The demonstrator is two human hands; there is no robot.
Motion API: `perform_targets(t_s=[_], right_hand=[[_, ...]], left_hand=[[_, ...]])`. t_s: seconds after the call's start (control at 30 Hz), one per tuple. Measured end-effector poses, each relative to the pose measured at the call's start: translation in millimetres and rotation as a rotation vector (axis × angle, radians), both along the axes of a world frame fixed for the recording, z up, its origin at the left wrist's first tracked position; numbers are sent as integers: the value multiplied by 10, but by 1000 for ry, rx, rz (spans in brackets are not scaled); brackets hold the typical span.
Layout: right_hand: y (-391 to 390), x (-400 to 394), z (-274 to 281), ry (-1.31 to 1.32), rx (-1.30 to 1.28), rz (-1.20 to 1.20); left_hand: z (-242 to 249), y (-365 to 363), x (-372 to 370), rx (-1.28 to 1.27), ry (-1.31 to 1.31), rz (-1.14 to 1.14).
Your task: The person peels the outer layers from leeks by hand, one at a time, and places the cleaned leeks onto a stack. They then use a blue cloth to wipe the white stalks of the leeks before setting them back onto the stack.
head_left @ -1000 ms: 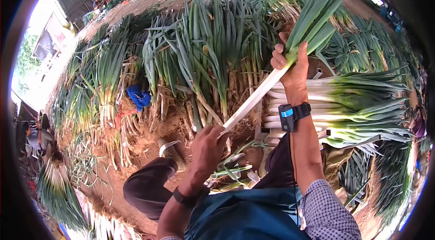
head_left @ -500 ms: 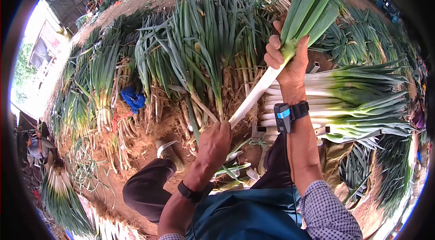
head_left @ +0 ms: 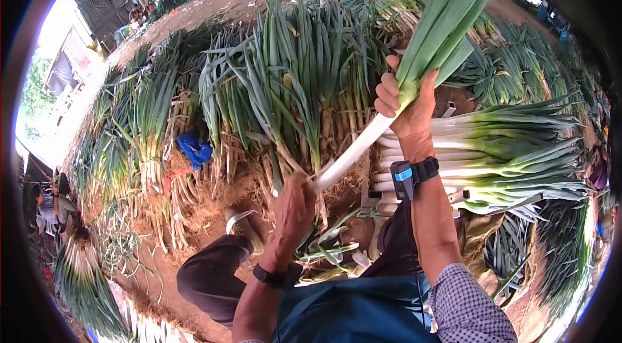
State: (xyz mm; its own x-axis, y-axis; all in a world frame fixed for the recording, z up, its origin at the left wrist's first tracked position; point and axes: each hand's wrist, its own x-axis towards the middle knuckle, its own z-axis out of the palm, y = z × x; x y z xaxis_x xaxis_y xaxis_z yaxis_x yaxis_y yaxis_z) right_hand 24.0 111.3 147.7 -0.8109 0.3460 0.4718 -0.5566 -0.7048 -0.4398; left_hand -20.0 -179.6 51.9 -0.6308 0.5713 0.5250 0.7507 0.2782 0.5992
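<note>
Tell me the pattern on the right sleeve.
The right sleeve has small dark-and-white checks, best seen in the head view.

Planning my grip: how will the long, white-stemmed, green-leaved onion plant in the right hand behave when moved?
Its white stem is probably fairly stiff, running straight below the right hand; its smooth surface may slip. The broad green leaves likely flex, fanning out unsupported above.

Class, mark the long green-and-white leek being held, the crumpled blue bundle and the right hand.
Long green-and-white leek (head_left: pixel 408 88): head view, pale green neck.
Crumpled blue bundle (head_left: pixel 195 150): head view, middle folds.
Right hand (head_left: pixel 416 116): head view, palm below thumb.
</note>
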Motion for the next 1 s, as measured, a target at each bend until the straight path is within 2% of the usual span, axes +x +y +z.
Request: perform_targets(t_s=[0.1, 0.13, 0.23, 0.37, 0.4, 0.5, 0.53, 0.57, 0.63, 0.7, 0.77, 0.83, 0.87, 0.93, 1.0], right_hand=[[45, -13, 13, 69, 16, 38], [52, -19, 7, 73, 23, 37], [93, -29, -36, 71, 46, 36], [42, -46, -21, -47, -33, -107], [70, -55, -34, -44, -47, -99], [262, -38, -116, -45, -49, -102], [322, -13, -145, -46, -43, -111], [373, 17, -156, -15, -34, -105], [456, 66, -155, 48, -11, -86], [517, 109, -112, 125, 5, -55], [494, 138, -77, 169, 7, -21], [444, 109, -72, 185, -11, 2], [399, 90, -68, 186, -27, 13], [347, 36, -73, 205, -76, 79], [181, -17, 1, -54, -117, -132]], left_hand=[[-186, -29, 104, -38, -170, 77], [-215, 4, 130, 49, -110, 110], [-319, 59, 155, 200, -274, 250], [-277, 36, 45, 809, -1127, 103], [-282, 35, 27, 892, -1137, 123], [-352, -245, -79, 900, -1244, 4], [-389, -382, -132, 744, -1134, 43], [-435, -520, -183, 637, -1108, 178], [-873, -959, -421, 49, -591, 484], [-773, -1046, -396, -166, -57, 519], [-487, -1068, -275, -257, 63, 359], [-37, -758, -107, -193, -220, 35], [-5, -663, -45, -186, -382, -133], [205, -419, 112, -279, -787, -267], [134, -323, 221, -268, -647, -141]])
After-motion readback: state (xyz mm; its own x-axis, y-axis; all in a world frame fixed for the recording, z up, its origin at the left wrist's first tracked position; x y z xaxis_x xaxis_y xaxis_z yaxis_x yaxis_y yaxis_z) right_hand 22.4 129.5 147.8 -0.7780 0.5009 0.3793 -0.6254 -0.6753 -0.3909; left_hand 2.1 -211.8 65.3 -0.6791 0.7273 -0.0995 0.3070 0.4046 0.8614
